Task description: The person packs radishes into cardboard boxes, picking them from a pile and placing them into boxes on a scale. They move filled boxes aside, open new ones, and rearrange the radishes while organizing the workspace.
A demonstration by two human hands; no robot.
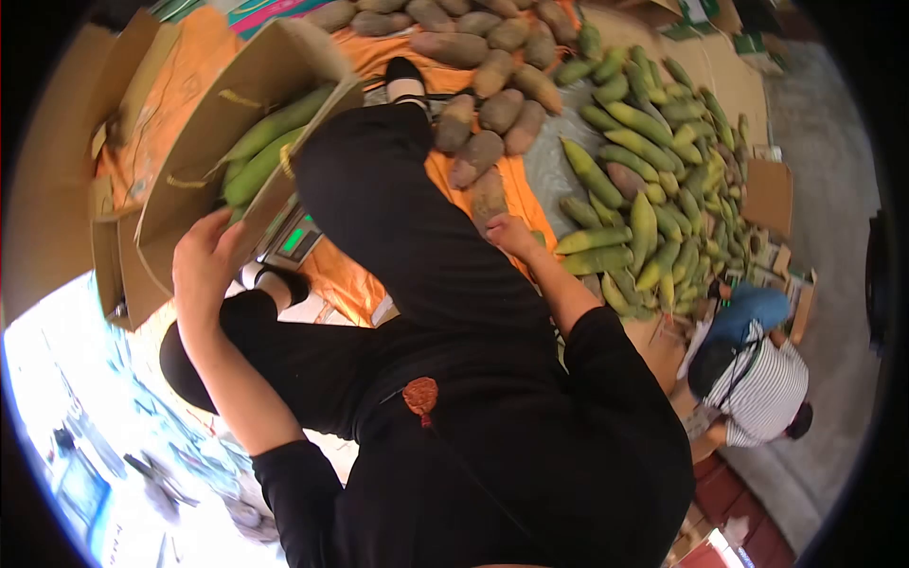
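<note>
My left hand [202, 268] is at the near edge of an open cardboard box [175, 180], thumb outside the wall and fingertips curled over it, beside the tip of a long green gourd [260, 175]. Several such gourds lie in the box, which has yellow cord loops. Under its side, a scale [292, 239] shows a lit green display. Beside my right thigh, my right hand [512, 237] is closed at the near end of a brown oblong vegetable [487, 197]. Whether the fingers hold it is hidden.
Brown oblong vegetables [478, 151] lie on orange sheeting [516, 180] ahead. A large heap of green-yellow gourds [653, 189] spreads to the right. Another person in a striped shirt [767, 383] is at the far right. More cardboard [57, 180] stands at left.
</note>
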